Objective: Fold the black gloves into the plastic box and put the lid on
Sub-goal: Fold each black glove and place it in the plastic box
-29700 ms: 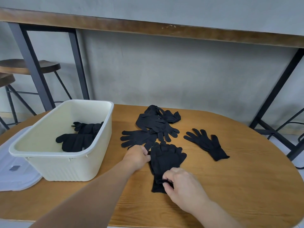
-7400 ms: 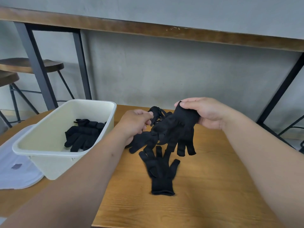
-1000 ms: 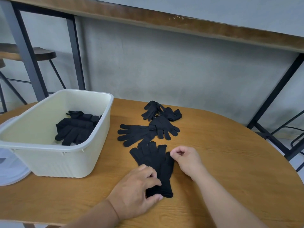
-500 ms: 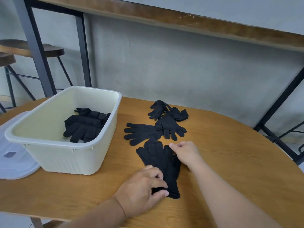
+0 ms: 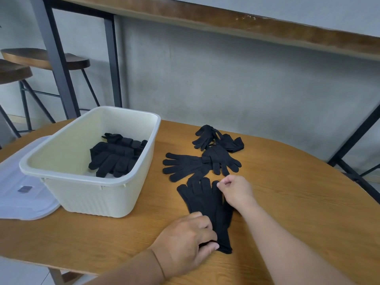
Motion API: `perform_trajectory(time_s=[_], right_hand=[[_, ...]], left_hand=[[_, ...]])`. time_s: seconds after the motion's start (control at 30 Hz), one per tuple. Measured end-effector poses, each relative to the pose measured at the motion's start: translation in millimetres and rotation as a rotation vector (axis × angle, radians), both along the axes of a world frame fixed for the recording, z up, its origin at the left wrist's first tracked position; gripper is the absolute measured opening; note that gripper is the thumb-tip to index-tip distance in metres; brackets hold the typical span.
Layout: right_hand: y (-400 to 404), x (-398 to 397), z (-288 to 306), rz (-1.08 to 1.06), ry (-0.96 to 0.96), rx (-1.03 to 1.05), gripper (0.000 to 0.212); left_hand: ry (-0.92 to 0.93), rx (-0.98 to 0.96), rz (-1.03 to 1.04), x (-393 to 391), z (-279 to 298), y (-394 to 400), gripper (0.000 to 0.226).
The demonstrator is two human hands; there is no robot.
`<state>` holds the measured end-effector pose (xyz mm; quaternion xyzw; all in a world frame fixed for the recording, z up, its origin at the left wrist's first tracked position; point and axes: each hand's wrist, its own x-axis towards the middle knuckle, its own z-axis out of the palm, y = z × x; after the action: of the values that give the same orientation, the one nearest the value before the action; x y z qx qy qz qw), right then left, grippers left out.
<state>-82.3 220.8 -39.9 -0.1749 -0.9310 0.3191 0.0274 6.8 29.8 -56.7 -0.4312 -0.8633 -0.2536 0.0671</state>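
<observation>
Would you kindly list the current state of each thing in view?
plastic box: open, gloves inside
lid: off, beside the box
stacked gloves: flat, unfolded
loose gloves: on table
left hand: pinches cuff
right hand: pinches glove fingertips

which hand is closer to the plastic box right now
Left. The left hand grips the cuff end of the stacked gloves, just right of the plastic box. The right hand is at the gloves' fingertips on their far side, further away.
</observation>
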Motion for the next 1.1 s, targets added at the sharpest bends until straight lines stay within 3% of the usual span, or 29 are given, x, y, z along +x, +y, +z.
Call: perform_trajectory(time_s=[0.17,0.27,0.33,0.47,0.53,0.7,0.83,0.97,1.1], right_hand=[[-1.9,4.0,5.0,-0.009,0.106,0.16,0.01],[-17.8,5.5,9.2,0.138,0.21,0.09,0.01],[-32.7,5.4,11.7,0.213,0.19,0.051,0.009],[-47.4,-4.9,10.2,0.211,0.005,0.105,0.028],[-48.0,-8.1,8.6,0.196,-0.044,0.106,0.019],[-46.6,-11.8,6.0,0.162,-0.046,0.057,0.014],[-47.7,-16.6,6.0,0.197,-0.085,0.082,0.028],[-50.4,-19.1,7.8,0.261,-0.089,0.141,0.018],[-47.3,-16.5,12.6,0.276,-0.043,0.076,0.009]], left_hand=[[-0.042,0.025,-0.013,-0.2,1.3,1.1,0.039],[-0.043,0.031,-0.013,-0.4,0.7,1.0,0.037],[-0.042,0.032,-0.018,-0.4,1.0,0.9,0.036],[-0.052,0.058,-0.008,0.2,0.8,0.4,0.036],[-0.054,0.069,0.006,0.0,0.8,0.4,0.034],[-0.045,0.046,-0.004,-0.9,0.3,0.0,0.028],[-0.035,0.037,-0.014,-1.9,-1.2,-0.8,0.027],[-0.04,0.042,-0.012,-2.3,-0.6,-0.3,0.027],[-0.044,0.042,-0.016,-2.0,-0.7,-0.2,0.028]])
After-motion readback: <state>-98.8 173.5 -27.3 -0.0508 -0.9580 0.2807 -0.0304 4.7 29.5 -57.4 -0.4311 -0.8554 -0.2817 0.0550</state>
